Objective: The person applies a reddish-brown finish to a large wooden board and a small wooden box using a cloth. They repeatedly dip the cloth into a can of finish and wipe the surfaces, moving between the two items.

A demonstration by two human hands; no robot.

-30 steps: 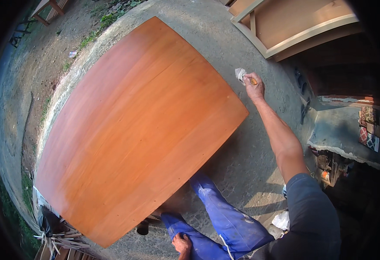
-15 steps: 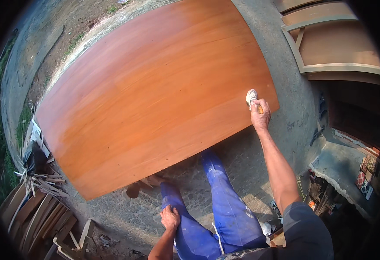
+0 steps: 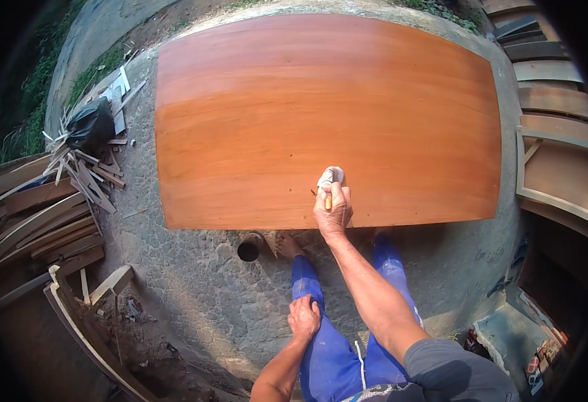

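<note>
A large orange-brown wooden panel lies flat in front of me, glossy, with faint grain streaks. My right hand is closed round the yellowish handle of a brush with a pale, whitish head. The head is against the panel near the middle of its near edge; fingers hide part of the handle. My left hand lies on my left thigh, over the blue trousers, with fingers laid out and nothing held. A round can with a dark mouth stands on the ground just below the near edge.
Scrap wood strips and a black plastic bag are heaped at left, with stacked boards below. At right, wooden frames lean in a row above a concrete step. My bare feet are at the panel's near edge.
The brush in my right hand has travelled left along the panel's near side, from the right end to about the middle. My view has turned right; the left hand stays on the thigh.
</note>
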